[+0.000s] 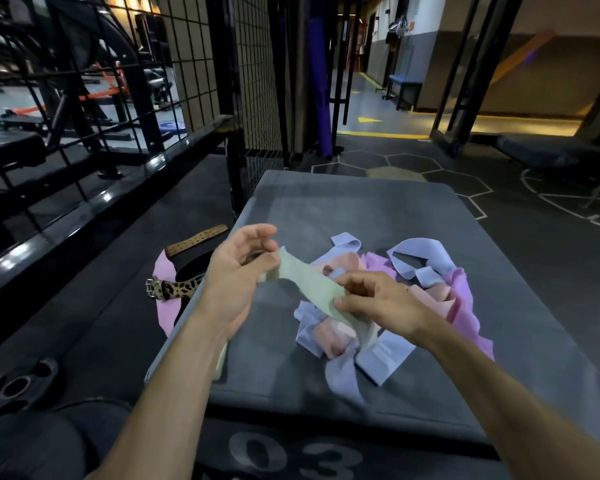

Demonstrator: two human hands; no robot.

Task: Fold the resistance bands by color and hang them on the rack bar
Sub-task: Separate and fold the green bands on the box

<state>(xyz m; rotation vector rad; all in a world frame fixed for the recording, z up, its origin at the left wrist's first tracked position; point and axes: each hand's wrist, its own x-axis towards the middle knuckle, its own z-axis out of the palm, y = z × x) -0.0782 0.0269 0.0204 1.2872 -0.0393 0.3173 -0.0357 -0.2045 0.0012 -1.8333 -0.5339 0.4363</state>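
Note:
A pale green resistance band (305, 284) is stretched between my two hands above the grey padded box (361, 209). My left hand (238, 271) pinches its upper end and my right hand (378, 301) grips it lower down, where the band trails down toward the heap. Under and behind my right hand lies a loose heap of bands: lavender ones (420, 256), peach ones (333, 337) and pink ones (465, 306). Another pink band (165, 271) hangs off the box's left edge. No rack bar with bands on it shows.
A leopard-print belt (174, 289) and a tan perforated belt (196, 240) lie left of the box. A black weight plate (18, 386) rests on the floor at the lower left. A black railing with wire mesh (118, 98) runs along the left; a corridor opens ahead.

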